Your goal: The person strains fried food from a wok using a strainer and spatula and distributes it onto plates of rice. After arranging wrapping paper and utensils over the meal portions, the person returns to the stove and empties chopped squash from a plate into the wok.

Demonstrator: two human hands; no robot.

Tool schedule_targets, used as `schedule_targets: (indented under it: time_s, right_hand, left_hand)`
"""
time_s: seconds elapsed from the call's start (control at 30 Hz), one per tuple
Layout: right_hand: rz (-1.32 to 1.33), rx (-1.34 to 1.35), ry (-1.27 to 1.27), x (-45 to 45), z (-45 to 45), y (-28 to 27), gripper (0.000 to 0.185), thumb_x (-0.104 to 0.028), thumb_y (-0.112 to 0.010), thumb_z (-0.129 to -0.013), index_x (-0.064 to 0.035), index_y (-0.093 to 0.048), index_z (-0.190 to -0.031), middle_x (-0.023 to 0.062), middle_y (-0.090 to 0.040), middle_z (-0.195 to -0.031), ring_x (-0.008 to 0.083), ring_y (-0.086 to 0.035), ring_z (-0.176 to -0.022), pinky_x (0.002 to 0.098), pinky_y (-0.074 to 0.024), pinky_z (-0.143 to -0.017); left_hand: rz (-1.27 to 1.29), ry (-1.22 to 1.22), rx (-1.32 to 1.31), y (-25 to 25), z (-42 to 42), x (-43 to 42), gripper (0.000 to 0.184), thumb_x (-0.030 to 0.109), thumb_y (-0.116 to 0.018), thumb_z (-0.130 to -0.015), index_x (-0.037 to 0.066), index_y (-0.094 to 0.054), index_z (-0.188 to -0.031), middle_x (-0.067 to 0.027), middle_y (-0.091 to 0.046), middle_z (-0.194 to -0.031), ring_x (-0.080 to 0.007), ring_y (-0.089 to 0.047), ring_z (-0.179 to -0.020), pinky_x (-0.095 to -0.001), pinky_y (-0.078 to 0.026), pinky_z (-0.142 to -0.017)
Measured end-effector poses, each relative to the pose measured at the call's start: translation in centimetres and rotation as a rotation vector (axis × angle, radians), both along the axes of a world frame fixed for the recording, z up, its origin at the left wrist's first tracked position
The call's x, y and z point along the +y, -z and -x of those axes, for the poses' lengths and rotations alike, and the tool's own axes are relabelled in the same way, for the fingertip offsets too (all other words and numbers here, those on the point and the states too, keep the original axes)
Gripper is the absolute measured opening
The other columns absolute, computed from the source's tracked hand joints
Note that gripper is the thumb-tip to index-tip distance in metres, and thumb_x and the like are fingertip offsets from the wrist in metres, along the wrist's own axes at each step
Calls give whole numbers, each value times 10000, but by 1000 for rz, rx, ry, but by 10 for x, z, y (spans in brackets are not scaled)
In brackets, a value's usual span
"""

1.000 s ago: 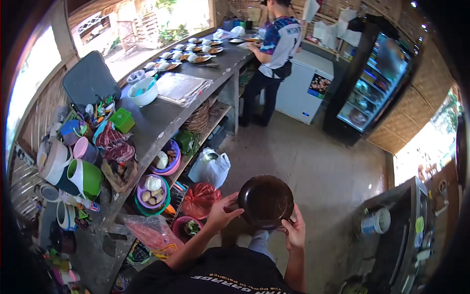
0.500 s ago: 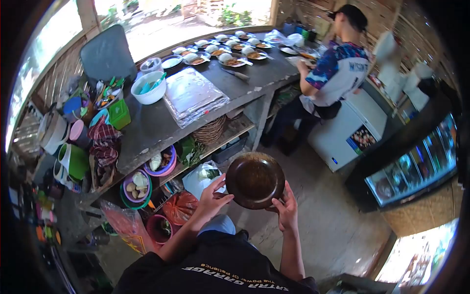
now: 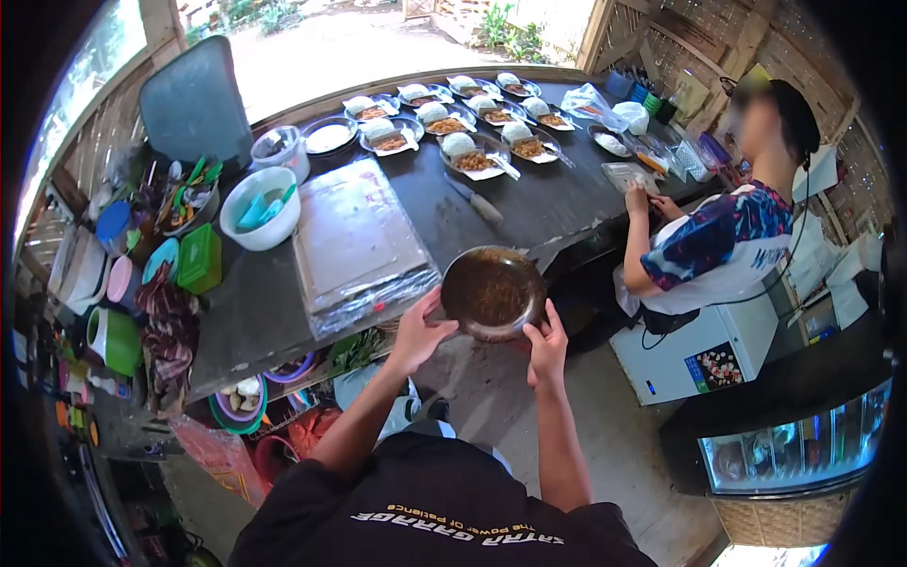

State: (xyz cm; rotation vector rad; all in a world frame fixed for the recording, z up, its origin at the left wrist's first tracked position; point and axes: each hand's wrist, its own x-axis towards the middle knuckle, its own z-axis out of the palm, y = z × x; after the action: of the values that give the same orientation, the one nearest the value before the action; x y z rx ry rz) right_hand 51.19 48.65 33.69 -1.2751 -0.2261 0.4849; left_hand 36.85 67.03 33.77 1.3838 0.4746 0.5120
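Note:
A dark round bowl (image 3: 493, 291) with brown contents or residue inside is held level between my two hands, by the counter's front edge. My left hand (image 3: 422, 333) grips its left rim, thumb toward the near side. On the right rim, my right hand (image 3: 545, 342) is closed with the thumb on top. Beyond the bowl, a knife (image 3: 475, 201) lies on the dark counter (image 3: 430, 231). Left of it is a stack of flat sheets in plastic (image 3: 354, 241). Several plates with rice and brown food (image 3: 472, 161) stand in rows farther back.
A co-worker (image 3: 713, 236) stands at the counter's right part, hands over a small item. A white tub (image 3: 260, 208) and green basket (image 3: 199, 257) sit at left. Bowls and bags fill the shelf below. A white freezer (image 3: 694, 350) and glass-door fridge (image 3: 794, 444) are at right.
The view has turned right and come closer to the counter. The bowl, still in both my hands, has moved from over the floor to the counter's front edge.

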Motion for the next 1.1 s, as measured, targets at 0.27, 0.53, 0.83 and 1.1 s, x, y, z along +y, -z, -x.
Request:
schedule_targets:
  time_s: [0.27,0.53,0.83,1.1]
  right_hand:
    - [-39,25,165,52,-161,7,685,66,-494,-895,0,-216,-1517,180,-595,-1249,212,-636,-992,364,-605,-773]
    - [62,-3,234,88,-275,31,600,46,-533,-897,38,-338,-1464,163,-568,-1262,221,-623,-1013,352,-608,-730]
    - [76,47,243,102,-308,34,495,32,-584,-909,64,-453,-1385,82,-527,-1053,178,-602,-896,342,-613,-773]
    - [42,-30,165,79,-247,31,376,-24,-521,-957,28,-512,-1330,73,-564,-1041,127,-598,-768,267,-552,-602]
  left_hand:
    - [152,135,147,-6,-196,48,727,55,-685,-889,15,-300,-1504,-134,-413,-1499,-145,-671,-810,-283,-569,-661]
    - [132,179,323,-24,-293,58,907,157,-700,-896,-17,-80,-1535,-236,-204,-1580,-236,-711,-850,-286,-524,-506]
    - [132,132,306,-5,-341,70,921,188,-707,-895,-27,-78,-1532,-263,-224,-1562,-250,-712,-868,-288,-522,-486]
    - [86,-16,74,-1,-256,34,680,104,-674,-900,82,-343,-1493,-132,-523,-1380,-144,-662,-825,-277,-561,-550]
